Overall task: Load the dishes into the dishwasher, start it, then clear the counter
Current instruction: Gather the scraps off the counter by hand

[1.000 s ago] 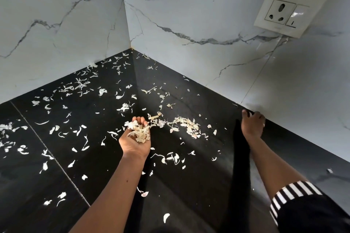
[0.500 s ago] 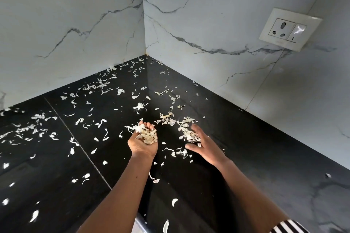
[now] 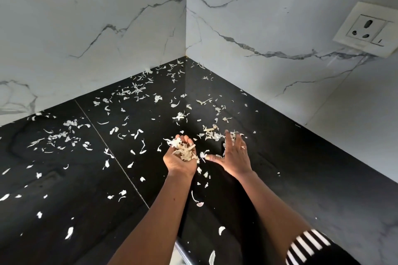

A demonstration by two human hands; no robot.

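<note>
Pale, thin peel scraps (image 3: 137,90) lie scattered over the black counter (image 3: 301,168), thickest toward the corner and the left side. My left hand (image 3: 179,161) is cupped palm up just above the counter and holds a heap of gathered scraps (image 3: 184,150). My right hand (image 3: 235,155) lies flat beside it, fingers spread, palm down on the counter, its fingertips on a small pile of scraps (image 3: 213,133). A ring shows on one finger.
White marble-look walls (image 3: 107,28) meet in a corner behind the counter. A wall socket with a switch (image 3: 366,30) sits at the upper right. A seam (image 3: 112,153) runs across the counter. The counter's front edge (image 3: 183,251) is at the bottom, by my striped sleeve (image 3: 310,245).
My right hand came from the wall edge at the right to the scrap pile beside my left hand and now lies flat. The view shifted left. My left hand still holds scraps.
</note>
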